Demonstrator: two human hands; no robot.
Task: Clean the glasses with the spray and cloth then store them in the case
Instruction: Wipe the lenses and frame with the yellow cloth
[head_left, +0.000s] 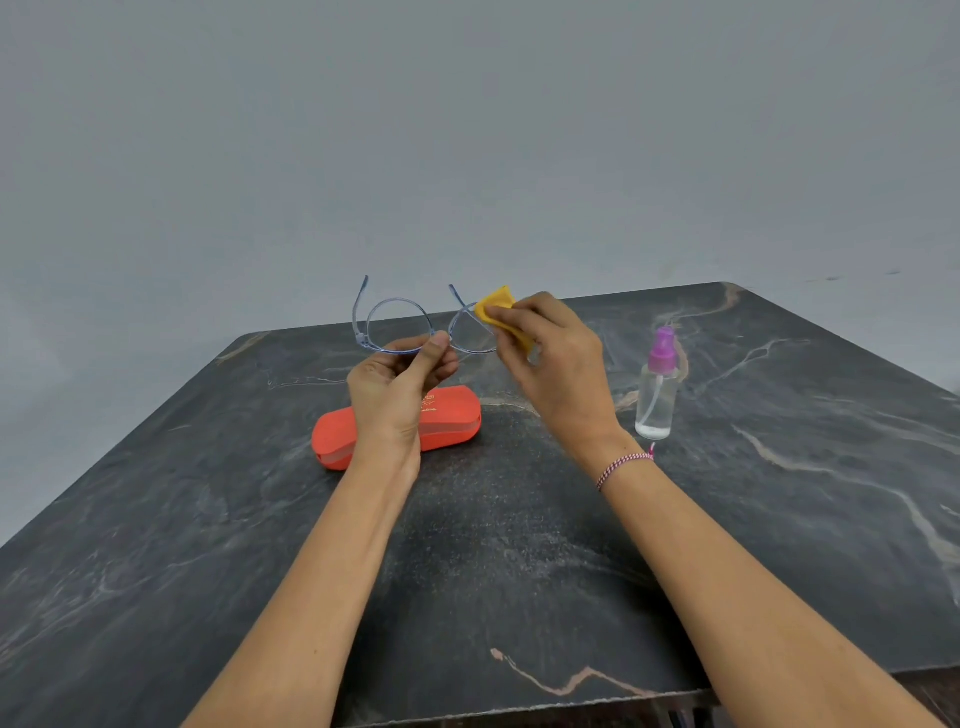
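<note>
Head view: the left hand (400, 384) pinches the glasses (415, 325) at the bridge, raised above the dark table (519, 545), steadying them while the right hand (556, 364) grips the yellow cloth (501, 312) against one lens; the shut red case (400, 426) and spray bottle (658, 384) sit on the tabletop, well inside its edges

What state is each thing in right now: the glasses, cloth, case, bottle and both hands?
Clear blue-framed glasses: held up above the table, arms unfolded.
Yellow folded cloth: pressed against one lens.
Orange-red hard glasses case: closed, lying on the dark marble table.
Clear plastic spray bottle with purple nozzle: upright on the table, untouched.
Left hand: fingers pinching the glasses near the bridge.
Right hand: fingers pinching the cloth.
</note>
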